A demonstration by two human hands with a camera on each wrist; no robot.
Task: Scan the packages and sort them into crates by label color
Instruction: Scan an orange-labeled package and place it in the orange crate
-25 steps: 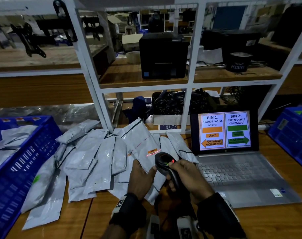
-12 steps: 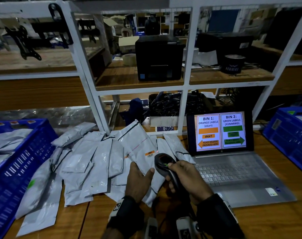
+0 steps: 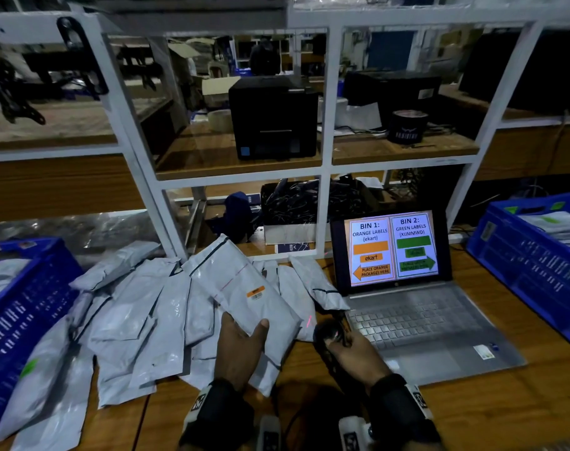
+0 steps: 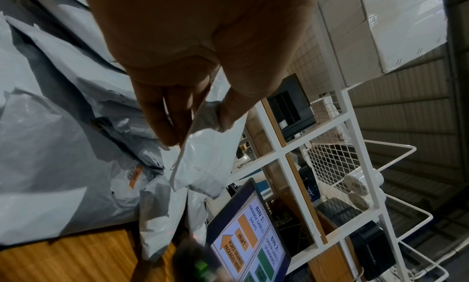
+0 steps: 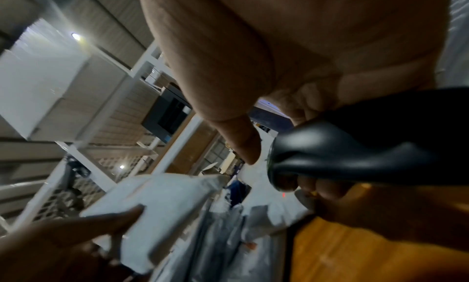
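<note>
My left hand (image 3: 241, 336) pinches the near edge of a grey package (image 3: 244, 288) with an orange label (image 3: 256, 291), lifted above the pile; the left wrist view shows thumb and fingers clamped on the package (image 4: 203, 166). My right hand (image 3: 348, 349) grips a black barcode scanner (image 3: 325, 336) low over the table, just right of the package; the scanner (image 5: 342, 156) shows in the right wrist view with fingers curled round its handle. A pile of grey packages (image 3: 130, 320) lies on the wooden table. Blue crates stand at the left (image 3: 23, 307) and at the right (image 3: 530, 255).
An open laptop (image 3: 407, 304) right of the pile shows bin 1 for orange labels with a left arrow, bin 2 for green labels with a right arrow. A white shelf frame (image 3: 322, 164) with a black printer (image 3: 273, 118) rises behind. Both crates hold packages.
The left hand has lifted the orange-label package and drawn it toward me. The right hand has lowered the scanner away from the label, to the right.
</note>
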